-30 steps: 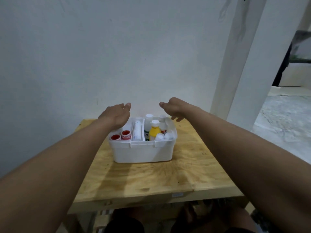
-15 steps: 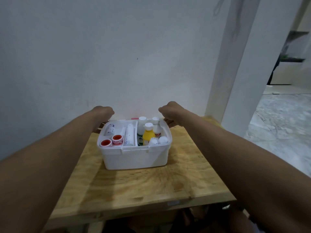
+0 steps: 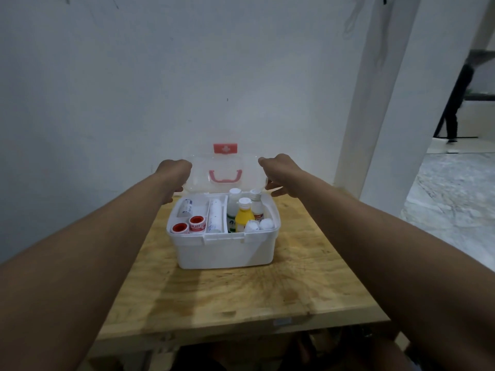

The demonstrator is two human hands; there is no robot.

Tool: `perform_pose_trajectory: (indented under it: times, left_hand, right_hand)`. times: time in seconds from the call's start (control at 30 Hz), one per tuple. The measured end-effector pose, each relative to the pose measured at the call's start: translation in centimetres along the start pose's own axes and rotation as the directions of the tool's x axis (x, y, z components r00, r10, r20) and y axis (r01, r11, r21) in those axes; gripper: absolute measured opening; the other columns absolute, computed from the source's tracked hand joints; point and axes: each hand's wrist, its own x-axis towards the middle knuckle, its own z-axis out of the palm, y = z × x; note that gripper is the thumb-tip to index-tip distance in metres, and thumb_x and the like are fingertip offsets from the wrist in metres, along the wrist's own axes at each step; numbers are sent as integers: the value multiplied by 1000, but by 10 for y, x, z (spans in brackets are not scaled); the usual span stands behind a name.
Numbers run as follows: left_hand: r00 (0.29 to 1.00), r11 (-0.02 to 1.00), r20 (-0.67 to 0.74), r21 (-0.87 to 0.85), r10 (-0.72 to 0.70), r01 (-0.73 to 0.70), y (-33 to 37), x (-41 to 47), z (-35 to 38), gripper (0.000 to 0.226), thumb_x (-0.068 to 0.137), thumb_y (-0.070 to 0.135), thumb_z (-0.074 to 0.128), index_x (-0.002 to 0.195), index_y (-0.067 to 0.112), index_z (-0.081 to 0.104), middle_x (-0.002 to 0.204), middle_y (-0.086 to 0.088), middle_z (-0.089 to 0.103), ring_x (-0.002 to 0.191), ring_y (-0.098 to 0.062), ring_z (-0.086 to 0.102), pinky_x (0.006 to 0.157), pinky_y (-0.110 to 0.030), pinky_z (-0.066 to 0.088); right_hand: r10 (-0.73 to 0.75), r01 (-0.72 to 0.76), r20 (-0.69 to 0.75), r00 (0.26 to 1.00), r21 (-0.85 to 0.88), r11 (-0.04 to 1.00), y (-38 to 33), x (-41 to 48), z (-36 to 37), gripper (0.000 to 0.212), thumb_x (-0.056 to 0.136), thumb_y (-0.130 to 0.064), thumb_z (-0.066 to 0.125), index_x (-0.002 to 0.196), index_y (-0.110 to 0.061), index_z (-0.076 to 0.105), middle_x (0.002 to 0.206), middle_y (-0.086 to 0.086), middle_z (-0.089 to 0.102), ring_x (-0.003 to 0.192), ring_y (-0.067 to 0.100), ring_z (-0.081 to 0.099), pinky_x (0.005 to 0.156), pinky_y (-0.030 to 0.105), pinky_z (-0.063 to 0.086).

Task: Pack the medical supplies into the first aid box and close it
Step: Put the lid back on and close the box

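Observation:
A white first aid box [image 3: 225, 250] stands on the wooden table [image 3: 241, 295]. Inside it are two red tape rolls [image 3: 190, 225], a wrapped bandage [image 3: 186, 207], a white tube [image 3: 215, 219], a yellow bottle [image 3: 244, 215], white bottles [image 3: 234, 202] and small white rolls [image 3: 259, 225]. Its clear lid [image 3: 227, 170], with a pink handle and red latch, stands nearly upright behind the box. My left hand [image 3: 172, 174] grips the lid's left edge. My right hand [image 3: 276, 174] grips its right edge.
A white wall runs close behind the table. A white pillar [image 3: 375, 103] stands at the right, with grey floor [image 3: 455, 196] beyond it. A dark stand [image 3: 455, 103] is far right.
Both hands went behind the box, took the lid by its sides and lifted it from lying back to nearly upright.

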Motion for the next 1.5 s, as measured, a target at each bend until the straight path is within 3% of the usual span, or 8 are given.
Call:
perform_pose_trajectory:
  times: [0.33,0.43,0.6,0.8,0.9,1.13,1.37,1.5]
  left_hand:
    - [997,997,-35,-26,73,-74,0,-18,-13,83,93,74,18,147,17,44,143,-11,52,125,-32,52,101,-47,39]
    - [991,990,-35,-45,133,-134,-9,-32,-13,73,97,65,23,149,19,42,153,-9,44,137,-32,44,112,-50,34]
    - [985,979,-39,-111,167,-171,-22,-52,-19,50,95,42,30,129,15,55,133,-10,56,117,-29,52,86,-42,35]
    - [981,963,-44,-188,191,-195,-32,-72,-28,42,93,37,29,117,13,55,124,-9,55,111,-27,49,88,-42,33]
    - [984,967,-21,-183,175,-176,-42,-80,-28,41,94,44,32,111,13,54,123,-7,55,109,-25,50,88,-43,36]
    - [957,958,66,37,282,-285,-64,-96,-18,76,88,58,61,151,19,42,157,-4,41,127,-25,53,112,-45,39]
    - [906,876,32,243,422,-417,-70,-103,-11,68,92,53,60,151,22,43,159,-2,38,147,-23,32,116,-41,30]
    - [891,857,82,246,446,-452,-79,-106,-16,72,87,53,66,151,28,42,160,-1,36,148,-22,30,118,-43,29]
  right_hand:
    - [-43,41,73,996,17,999,-10,-26,-10,81,93,-73,23,151,-18,35,134,12,50,113,29,54,88,46,50]
    - [-58,56,76,995,26,998,-5,-35,-14,66,98,-60,26,149,-20,39,130,11,52,114,27,54,95,49,47]
    - [-68,66,105,992,19,998,4,-60,-24,42,98,-29,37,136,-17,48,129,10,53,117,28,53,101,52,45]
    - [-82,85,123,989,-22,996,9,-80,-35,38,92,-19,38,125,-9,54,130,9,54,116,26,55,96,50,47]
    - [-77,78,138,987,-5,997,15,-86,-36,39,90,-20,39,125,-11,55,131,6,56,116,23,57,98,50,46]
    - [-117,144,221,968,-111,983,31,-103,-23,77,92,-66,43,150,-16,41,157,7,39,138,30,43,106,48,40]
    - [-354,386,154,923,-380,841,45,-110,-7,78,96,-59,47,155,-12,32,161,6,32,146,26,34,113,41,31]
    - [-349,378,148,925,-317,870,49,-114,-4,78,96,-62,44,156,-16,31,163,2,29,148,23,30,116,40,27]
